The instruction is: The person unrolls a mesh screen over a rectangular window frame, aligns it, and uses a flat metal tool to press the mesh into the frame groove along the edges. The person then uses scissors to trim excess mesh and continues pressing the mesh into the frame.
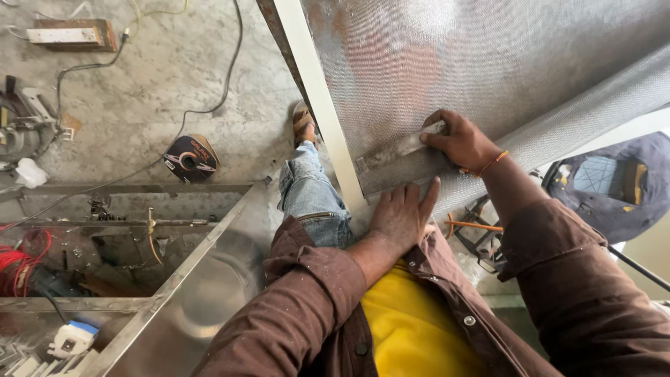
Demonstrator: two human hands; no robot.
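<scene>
The grey mesh screen (447,63) is lying stretched over a pale frame bar (322,105), and a flat metal strip (401,149) is sitting on it near the frame's edge. The right hand (464,143) is pinching the strip's end, fingers curled closed around it, thumb on top. The left hand (401,213) is pressing down flat, fingers spread open and holding nothing, just below the strip. This looks like the pressing-in stage, seating the mesh along the frame; the next move would probably call for firm, even pressure along the strip while the flat hand is keeping the mesh taut. A loose fold of mesh (579,119) is draping off to the right. Beneath, a jeans-clad leg (310,195) and sandalled foot (303,120) are standing on a mottled concrete floor (153,91), with a black tape roll (190,158), trailing cables (209,105), red wire (24,262) and a steel-edged workbench (195,293) around.
</scene>
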